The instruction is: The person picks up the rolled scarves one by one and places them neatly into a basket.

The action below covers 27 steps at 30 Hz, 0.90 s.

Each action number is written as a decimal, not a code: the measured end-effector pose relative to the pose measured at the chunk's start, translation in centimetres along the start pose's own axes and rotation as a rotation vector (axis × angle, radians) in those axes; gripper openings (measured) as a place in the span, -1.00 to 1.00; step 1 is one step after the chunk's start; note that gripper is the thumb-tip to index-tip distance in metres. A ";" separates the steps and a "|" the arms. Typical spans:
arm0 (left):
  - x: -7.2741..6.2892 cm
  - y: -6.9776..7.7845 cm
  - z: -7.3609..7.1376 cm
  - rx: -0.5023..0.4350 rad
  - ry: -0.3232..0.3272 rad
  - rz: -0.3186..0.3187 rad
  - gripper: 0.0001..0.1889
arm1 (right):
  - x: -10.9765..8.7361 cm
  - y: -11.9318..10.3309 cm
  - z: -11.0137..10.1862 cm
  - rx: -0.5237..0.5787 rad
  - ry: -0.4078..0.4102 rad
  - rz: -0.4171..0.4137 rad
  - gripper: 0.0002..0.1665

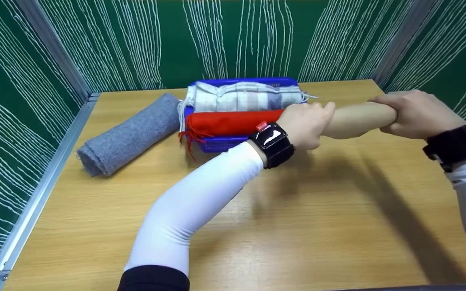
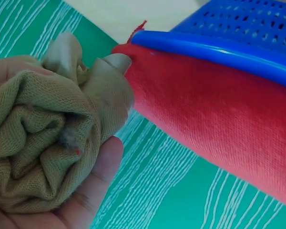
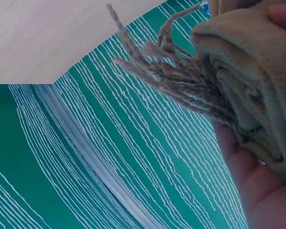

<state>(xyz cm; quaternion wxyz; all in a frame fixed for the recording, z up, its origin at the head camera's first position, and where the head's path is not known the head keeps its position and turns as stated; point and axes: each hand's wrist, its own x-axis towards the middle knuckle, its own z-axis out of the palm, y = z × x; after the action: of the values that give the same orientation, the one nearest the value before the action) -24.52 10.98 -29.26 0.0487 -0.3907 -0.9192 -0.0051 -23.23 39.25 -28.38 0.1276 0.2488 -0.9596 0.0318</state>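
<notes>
Both hands hold a rolled beige scarf above the table, right of the basket. My left hand grips its left end, whose spiral folds fill the left wrist view. At the other end, my right hand has its fingers around the roll; twisted fringe hangs out there in the right wrist view. Beside my left hand lies a rolled red scarf with fringe, on the front part of a blue basket. Behind it in the basket is a rolled plaid scarf, white, grey and purple.
A grey rolled cloth lies slantwise on the wooden table, left of the basket. Green walls with white wavy lines stand at the back and sides, joined by metal posts.
</notes>
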 end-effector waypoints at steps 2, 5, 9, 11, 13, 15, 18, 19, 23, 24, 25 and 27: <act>-0.1 -0.2 -0.1 0.001 0.001 -0.001 -0.45 | 0.2 -0.1 0.0 -0.002 0.001 -0.007 -0.38; -0.2 -0.5 -0.2 0.001 0.005 0.001 -0.44 | 0.4 -0.3 -0.1 -0.005 0.000 -0.016 -0.36; -0.4 -0.9 -0.3 -0.003 0.016 0.006 -0.44 | 0.7 -0.4 -0.2 -0.006 0.008 -0.022 -0.38; -0.4 -1.1 -0.4 -0.010 0.020 0.010 -0.44 | 0.9 -0.5 -0.2 -0.009 0.011 -0.022 -0.40; -0.5 -1.4 -0.5 -0.019 0.020 0.015 -0.43 | 1.1 -0.7 -0.3 -0.016 0.013 -0.023 -0.40; -0.6 -1.6 -0.6 -0.027 0.019 0.017 -0.42 | 1.3 -0.9 -0.4 -0.021 0.012 -0.018 -0.41; -0.7 -1.9 -0.8 -0.031 0.021 0.018 -0.42 | 1.6 -1.1 -0.5 -0.023 0.013 -0.009 -0.42; -0.8 -1.9 -0.9 -0.030 0.022 0.018 -0.42 | 1.6 -1.2 -0.5 -0.023 0.015 -0.008 -0.42; -1.0 -2.2 -1.0 -0.021 0.023 0.020 -0.42 | 1.8 -1.5 -0.5 -0.027 0.022 -0.007 -0.41; -1.0 -2.3 -1.0 -0.019 0.023 0.020 -0.42 | 1.8 -1.5 -0.5 -0.027 0.023 -0.007 -0.41; -1.1 -2.4 -1.1 -0.017 0.024 0.020 -0.42 | 1.9 -1.6 -0.4 -0.025 0.022 -0.006 -0.41; -1.2 -2.6 -1.0 -0.018 0.024 0.020 -0.41 | 1.9 -1.7 -0.3 -0.023 0.023 -0.003 -0.41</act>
<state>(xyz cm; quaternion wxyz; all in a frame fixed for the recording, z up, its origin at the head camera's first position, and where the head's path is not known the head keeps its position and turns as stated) -25.46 8.28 -28.27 0.0563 -0.4003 -0.9145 -0.0173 -23.97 36.89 -27.60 0.1415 0.2485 -0.9580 0.0233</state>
